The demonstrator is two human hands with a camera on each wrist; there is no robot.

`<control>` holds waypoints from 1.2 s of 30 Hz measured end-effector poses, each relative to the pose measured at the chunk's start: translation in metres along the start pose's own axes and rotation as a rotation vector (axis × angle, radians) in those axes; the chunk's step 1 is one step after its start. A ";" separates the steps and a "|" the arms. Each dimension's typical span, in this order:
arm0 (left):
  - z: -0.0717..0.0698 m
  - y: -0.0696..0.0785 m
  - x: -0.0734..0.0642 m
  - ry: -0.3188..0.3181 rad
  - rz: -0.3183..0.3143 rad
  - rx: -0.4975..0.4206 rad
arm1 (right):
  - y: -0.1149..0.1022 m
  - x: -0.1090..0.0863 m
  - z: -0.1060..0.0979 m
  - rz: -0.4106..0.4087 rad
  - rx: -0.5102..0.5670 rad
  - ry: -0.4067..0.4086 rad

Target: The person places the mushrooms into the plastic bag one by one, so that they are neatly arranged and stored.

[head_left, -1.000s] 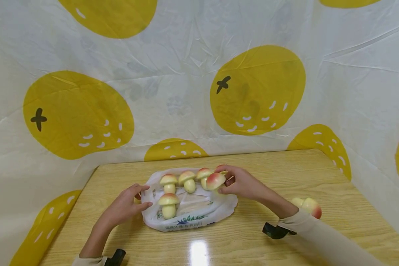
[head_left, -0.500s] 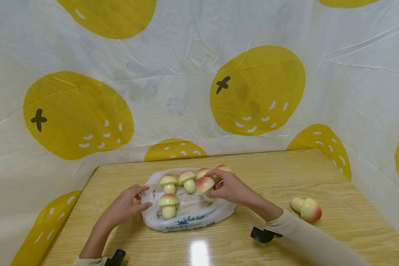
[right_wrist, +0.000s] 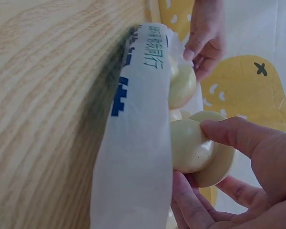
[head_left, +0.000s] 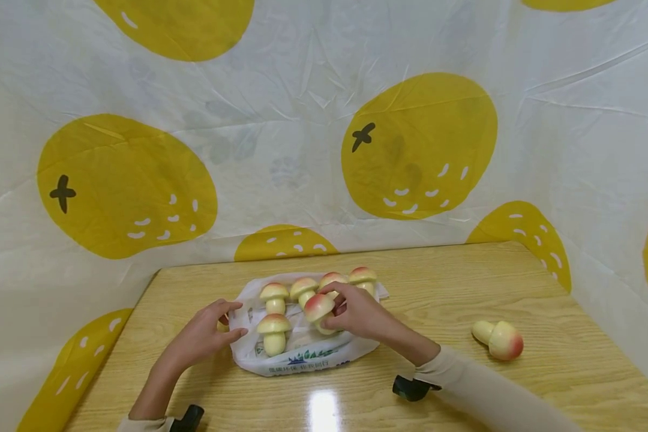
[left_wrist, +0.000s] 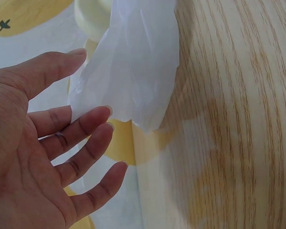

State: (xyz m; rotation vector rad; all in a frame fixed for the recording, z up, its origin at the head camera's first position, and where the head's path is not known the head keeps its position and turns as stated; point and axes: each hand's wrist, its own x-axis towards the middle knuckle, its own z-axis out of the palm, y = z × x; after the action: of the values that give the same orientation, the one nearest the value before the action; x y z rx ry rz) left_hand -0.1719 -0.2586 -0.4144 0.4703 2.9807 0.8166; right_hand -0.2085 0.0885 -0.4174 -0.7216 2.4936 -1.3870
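My right hand (head_left: 360,311) pinches a model mushroom (head_left: 317,307) with a red-tinged cap and pale stem, above the white plastic bag (head_left: 329,354). The right wrist view shows the thumb on the mushroom's (right_wrist: 188,145) smooth, pale stem and other fingers below. Several similar mushrooms stand in the bag: a row along its back and one mushroom (head_left: 273,336) at the front left. At the bag's left edge, my left hand (head_left: 209,330) rests with loosely bent fingers. In the left wrist view its thumb and fingers are apart, with fingertips against the plastic (left_wrist: 133,71).
Another mushroom (head_left: 499,340) lies on its side on the wooden table (head_left: 437,270), to the right of the bag. Behind the table hangs a white cloth (head_left: 281,168) printed with large yellow fruit. Green and blue print marks the bag's front.
My right hand has carried the mushroom leftward over the bag, from its right end toward the middle. The back-right mushroom and the loose one have come into fuller view. My left hand stays put.
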 end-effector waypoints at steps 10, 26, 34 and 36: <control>-0.001 0.001 0.001 -0.001 0.004 0.007 | -0.002 0.001 0.014 -0.027 -0.040 0.006; 0.001 -0.003 0.002 -0.005 -0.001 -0.007 | 0.002 -0.001 0.029 -0.040 -0.206 0.037; 0.002 -0.003 0.001 0.002 0.001 -0.007 | 0.001 -0.002 0.031 0.017 -0.167 0.008; 0.002 -0.003 0.001 0.002 0.000 -0.007 | 0.001 -0.002 0.031 0.024 -0.148 0.000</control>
State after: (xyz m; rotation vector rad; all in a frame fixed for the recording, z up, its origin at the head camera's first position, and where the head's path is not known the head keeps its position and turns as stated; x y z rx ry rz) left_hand -0.1734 -0.2598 -0.4180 0.4694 2.9786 0.8281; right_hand -0.1945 0.0668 -0.4347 -0.7170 2.6173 -1.2041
